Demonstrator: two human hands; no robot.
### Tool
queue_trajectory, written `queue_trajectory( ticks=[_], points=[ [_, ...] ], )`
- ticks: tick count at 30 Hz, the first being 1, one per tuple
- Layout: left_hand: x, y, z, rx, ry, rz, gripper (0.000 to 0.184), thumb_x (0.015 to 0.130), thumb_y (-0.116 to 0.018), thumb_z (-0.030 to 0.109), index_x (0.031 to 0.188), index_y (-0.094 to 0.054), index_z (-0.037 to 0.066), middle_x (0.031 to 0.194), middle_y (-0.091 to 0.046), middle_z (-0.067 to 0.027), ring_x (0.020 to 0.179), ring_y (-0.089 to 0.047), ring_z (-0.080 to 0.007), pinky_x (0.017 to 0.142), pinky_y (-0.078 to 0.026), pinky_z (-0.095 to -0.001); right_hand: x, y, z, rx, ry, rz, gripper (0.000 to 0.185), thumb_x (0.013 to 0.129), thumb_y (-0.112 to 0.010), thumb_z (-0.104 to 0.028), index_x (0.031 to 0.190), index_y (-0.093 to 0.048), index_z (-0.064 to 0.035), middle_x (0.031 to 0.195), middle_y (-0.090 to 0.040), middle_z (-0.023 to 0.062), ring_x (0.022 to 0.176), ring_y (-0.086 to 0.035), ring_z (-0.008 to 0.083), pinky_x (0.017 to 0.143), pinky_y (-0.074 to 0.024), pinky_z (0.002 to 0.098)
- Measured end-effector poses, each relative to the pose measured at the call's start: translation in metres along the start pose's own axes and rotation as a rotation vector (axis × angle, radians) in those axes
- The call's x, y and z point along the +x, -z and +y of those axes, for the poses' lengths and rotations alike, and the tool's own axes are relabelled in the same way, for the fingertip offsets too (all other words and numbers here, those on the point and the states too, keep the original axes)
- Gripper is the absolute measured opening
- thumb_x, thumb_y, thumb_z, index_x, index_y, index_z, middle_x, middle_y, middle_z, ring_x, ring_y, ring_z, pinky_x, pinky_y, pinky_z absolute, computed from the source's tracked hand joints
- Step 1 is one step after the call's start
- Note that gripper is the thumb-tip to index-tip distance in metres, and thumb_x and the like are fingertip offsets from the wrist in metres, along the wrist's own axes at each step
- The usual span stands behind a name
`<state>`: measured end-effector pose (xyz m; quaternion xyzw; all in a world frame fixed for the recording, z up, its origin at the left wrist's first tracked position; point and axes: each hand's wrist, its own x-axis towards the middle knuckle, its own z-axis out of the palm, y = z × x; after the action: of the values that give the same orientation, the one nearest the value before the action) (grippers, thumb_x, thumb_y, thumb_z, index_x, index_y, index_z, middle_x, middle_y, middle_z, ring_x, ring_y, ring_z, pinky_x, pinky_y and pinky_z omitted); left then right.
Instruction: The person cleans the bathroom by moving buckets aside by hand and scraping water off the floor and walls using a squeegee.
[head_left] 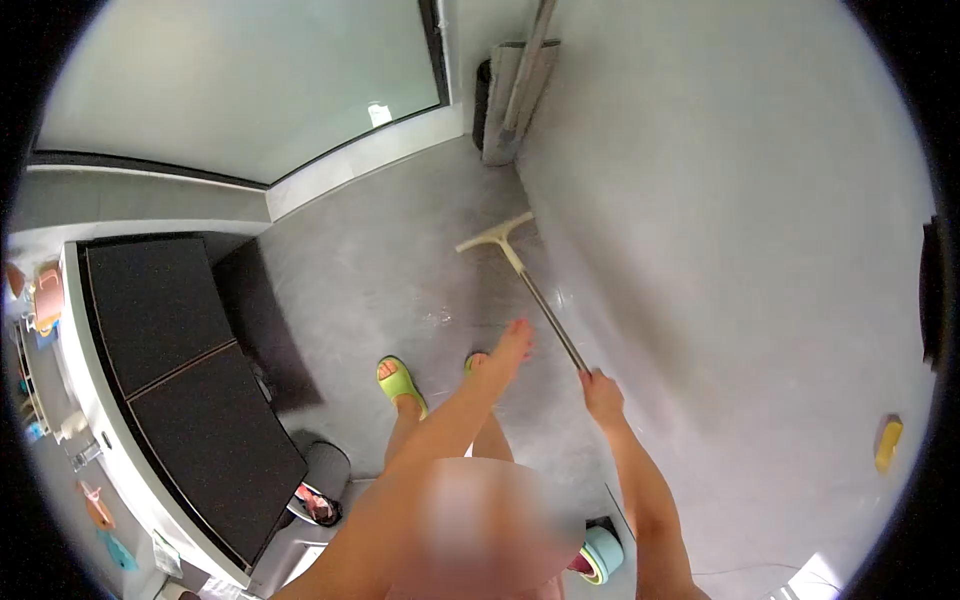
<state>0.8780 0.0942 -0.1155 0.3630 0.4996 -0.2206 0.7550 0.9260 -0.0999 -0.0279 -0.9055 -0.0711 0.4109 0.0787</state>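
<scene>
A floor squeegee with a cream-coloured head and a metal pole slants across the grey floor. Its head rests at the foot of the right wall. My right hand is closed around the upper end of the pole. Left of the pole, my left hand reaches forward and holds nothing, its fingers loosely apart. Below that hand is one of my feet, partly hidden behind the forearm. My other foot wears a lime-green slipper.
A dark-fronted cabinet with a cluttered white top stands at left. A flat mop leans in the far corner beside a frosted glass panel. Behind me are a dark bin and a light-blue basin. A yellow object is on the right wall.
</scene>
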Motion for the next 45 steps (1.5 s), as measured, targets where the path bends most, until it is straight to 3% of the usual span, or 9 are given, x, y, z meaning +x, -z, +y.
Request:
queue_trajectory(
  ticks=[11,20,22,27,30,34,38,42,45],
  points=[
    [-0.006,-0.035,0.028,0.191,-0.169,0.071,0.056,0.078,-0.049,0.028,0.130,-0.032,0.019,0.090,-0.049,-0.0024,0.081,-0.045,-0.0136,0.068,-0.039,-0.0305,0.105,-0.030,-0.059,-0.028,0.304,0.123,0.034,0.089,-0.036,-0.029,0.090,-0.056,-0.0018,0.090,-0.059,0.0215,0.083,-0.059,0.0365,0.068,-0.0471,0.0462],
    [-0.005,-0.032,-0.139,0.374,-0.096,-0.099,0.058,0.077,-0.050,0.027,0.132,-0.030,0.020,0.086,-0.049,-0.0070,0.080,-0.045,-0.0156,0.065,-0.040,-0.0339,-0.047,-0.112,0.101,-0.058,-0.198,-0.103,0.044,0.090,-0.031,-0.040,0.099,-0.048,-0.0011,0.090,-0.060,0.0198,0.085,-0.059,0.0360,0.072,-0.0468,0.0450],
    [-0.063,-0.052,-0.135,0.436,0.114,-0.133,0.057,0.080,-0.047,0.029,0.133,-0.028,0.023,0.116,-0.046,-0.0045,0.098,-0.049,-0.0210,0.080,-0.040,-0.0382,-0.102,-0.138,0.140,-0.060,-0.242,-0.132,0.047,0.090,-0.029,-0.042,0.097,-0.047,0.0009,0.087,-0.060,0.0214,0.084,-0.058,0.0371,0.072,-0.0462,0.0453],
    [-0.111,-0.021,-0.191,0.350,0.117,-0.144,0.053,0.079,-0.047,0.028,0.129,-0.034,0.022,0.113,-0.048,-0.0023,0.096,-0.049,-0.0203,0.079,-0.040,-0.0359,-0.236,-0.188,0.213,-0.121,-0.449,-0.300,0.048,0.089,-0.032,-0.043,0.105,-0.049,-0.0008,0.104,-0.056,0.0186,0.094,-0.055,0.0351,0.077,-0.0454,0.0457],
    [-0.142,-0.004,-0.207,0.316,0.084,-0.127,0.051,0.078,-0.048,0.029,0.127,-0.038,0.021,0.110,-0.050,-0.0017,0.094,-0.050,-0.0196,0.077,-0.040,-0.0364,-0.284,-0.186,0.242,-0.257,-0.198,-0.353,0.047,0.088,-0.035,-0.043,0.101,-0.052,-0.0011,0.097,-0.058,0.0190,0.090,-0.056,0.0361,0.075,-0.0464,0.0442],
    [-0.166,0.017,-0.220,0.303,0.055,-0.158,0.049,0.079,-0.050,0.030,0.126,-0.040,0.019,0.107,-0.053,-0.0007,0.093,-0.051,-0.0177,0.075,-0.040,-0.0370,-0.293,-0.115,0.164,-0.214,-0.315,-0.217,0.045,0.088,-0.036,-0.042,0.094,-0.054,-0.0017,0.087,-0.060,0.0191,0.085,-0.057,0.0363,0.072,-0.0464,0.0439],
    [-0.189,0.025,-0.191,0.237,0.056,-0.177,0.051,0.079,-0.052,0.032,0.126,-0.039,0.019,0.111,-0.051,0.0002,0.092,-0.051,-0.0177,0.075,-0.040,-0.0363,-0.234,-0.116,0.065,-0.032,0.003,0.041,0.043,0.087,-0.039,-0.039,0.078,-0.056,-0.0007,0.079,-0.059,0.0231,0.075,-0.056,0.0407,0.064,-0.0431,0.0494],
    [-0.165,0.065,-0.140,-0.083,-0.520,-0.232,0.054,0.079,-0.052,0.036,0.128,-0.036,0.018,0.120,-0.046,0.0016,0.104,-0.046,-0.0149,0.084,-0.036,-0.0361,-0.095,-0.135,-0.060,-0.040,0.564,0.291,0.014,0.079,-0.049,-0.014,0.078,-0.059,-0.0031,0.079,-0.059,0.0172,0.076,-0.058,0.0345,0.062,-0.0460,0.0431],
    [-0.185,0.101,-0.070,-0.075,-0.421,-0.147,0.055,0.080,-0.049,0.037,0.129,-0.034,0.016,0.123,-0.044,0.0007,0.110,-0.041,-0.0138,0.090,-0.031,-0.0357,-0.009,-0.144,-0.154,0.052,0.326,0.303,0.022,0.080,-0.050,-0.020,0.079,-0.062,-0.0020,0.081,-0.062,0.0187,0.077,-0.060,0.0360,0.066,-0.0490,0.0425]
  ],
)
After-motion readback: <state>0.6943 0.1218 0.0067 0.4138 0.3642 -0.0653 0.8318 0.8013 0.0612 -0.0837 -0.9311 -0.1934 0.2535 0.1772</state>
